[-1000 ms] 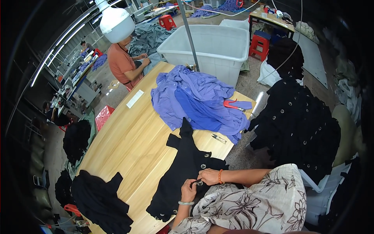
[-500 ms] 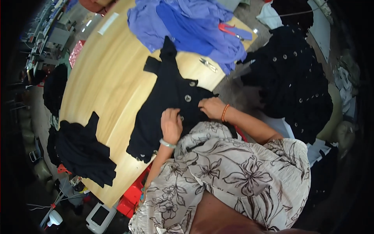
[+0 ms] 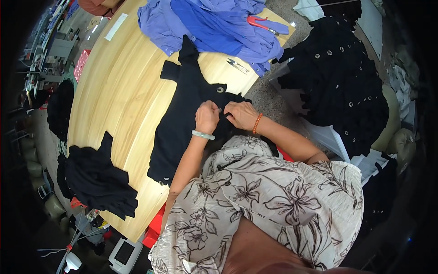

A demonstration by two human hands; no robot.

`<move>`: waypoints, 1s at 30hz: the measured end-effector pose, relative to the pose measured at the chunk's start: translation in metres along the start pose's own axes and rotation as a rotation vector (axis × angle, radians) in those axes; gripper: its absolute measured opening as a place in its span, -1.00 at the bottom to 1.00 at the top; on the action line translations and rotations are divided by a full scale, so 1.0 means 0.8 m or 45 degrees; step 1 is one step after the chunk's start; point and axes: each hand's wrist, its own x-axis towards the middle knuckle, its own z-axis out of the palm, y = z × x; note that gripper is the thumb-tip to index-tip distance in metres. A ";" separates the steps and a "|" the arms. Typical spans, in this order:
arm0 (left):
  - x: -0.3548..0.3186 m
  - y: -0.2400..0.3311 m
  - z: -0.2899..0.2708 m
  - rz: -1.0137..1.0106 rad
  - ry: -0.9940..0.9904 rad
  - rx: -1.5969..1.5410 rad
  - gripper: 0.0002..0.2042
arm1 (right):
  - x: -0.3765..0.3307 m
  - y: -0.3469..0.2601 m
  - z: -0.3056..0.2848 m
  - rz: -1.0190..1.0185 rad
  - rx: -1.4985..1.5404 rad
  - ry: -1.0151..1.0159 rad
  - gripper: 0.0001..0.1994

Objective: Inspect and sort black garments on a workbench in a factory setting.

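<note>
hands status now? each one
Left hand: closed, pinching the black garment.
Right hand: fingers curled, gripping the same garment's edge.

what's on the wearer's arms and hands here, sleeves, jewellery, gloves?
Both hands are bare, no gloves. The left hand has a pale green bangle at the wrist. The right hand has an orange beaded bracelet at the wrist. Forearms are uncovered; short sleeves of a cream top with a dark floral print end above the elbows.

Far across your wooden table (image 3: 114, 91) lie blue-violet garments (image 3: 214, 23), red-handled scissors (image 3: 260, 23) on them and small snips (image 3: 238, 65) beside. A black heap (image 3: 98, 180) sits near left.
</note>
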 end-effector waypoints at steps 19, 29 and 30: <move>-0.034 -0.011 -0.016 0.130 -0.195 -0.390 -0.77 | 0.015 0.012 0.014 -0.073 0.060 -0.179 -0.76; -0.027 -0.024 -0.011 0.126 -0.043 -0.402 -0.84 | 0.026 0.035 0.029 -0.176 0.181 0.025 -0.83; -0.026 -0.026 -0.011 0.117 -0.056 -0.453 -0.85 | 0.028 0.028 0.016 -0.180 0.188 -0.088 -0.84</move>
